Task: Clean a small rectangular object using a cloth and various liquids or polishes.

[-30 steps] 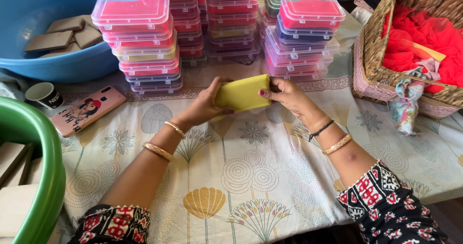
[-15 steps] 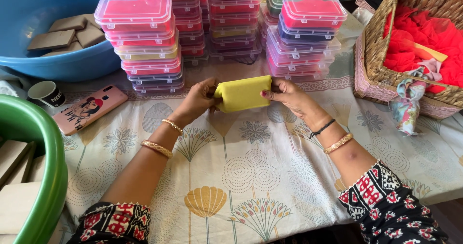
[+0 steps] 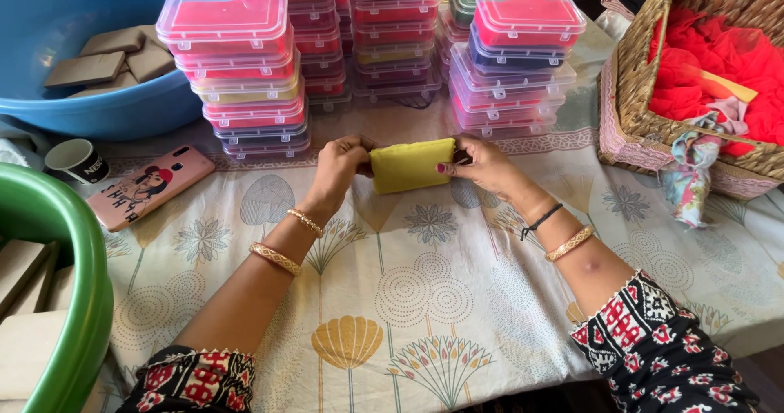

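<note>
Both hands are on the yellow folded cloth (image 3: 411, 165), and it sits low over the table, just in front of the stacked boxes. Left hand (image 3: 341, 168) is closed around its left end, fingers curled over the top edge. Right hand (image 3: 482, 164) pinches the right end, thumb with dark red nail pressed on the front face. The cloth's long axis runs left to right, nearly level, its left end dipped a touch lower, its broad face turned up toward the camera.

Underneath, a floral tablecloth (image 3: 425, 299), pale with yellow and grey flower prints. Behind the cloth stand stacks of clear plastic boxes (image 3: 237, 70), lids shut, filled with red, pink and yellow. More stacks on the right (image 3: 514, 53).

Far left, a blue basin (image 3: 90, 111) holding brown flat pieces. Nearer, a green tub (image 3: 77, 274) rim cuts into view. A pink phone (image 3: 151, 186) lies face down beside a small paper cup (image 3: 75, 160).

On the right, a wicker basket (image 3: 653, 111) with red fabric (image 3: 710, 62) heaped inside, and a patterned scrap (image 3: 690, 172) hanging over its rim.
</note>
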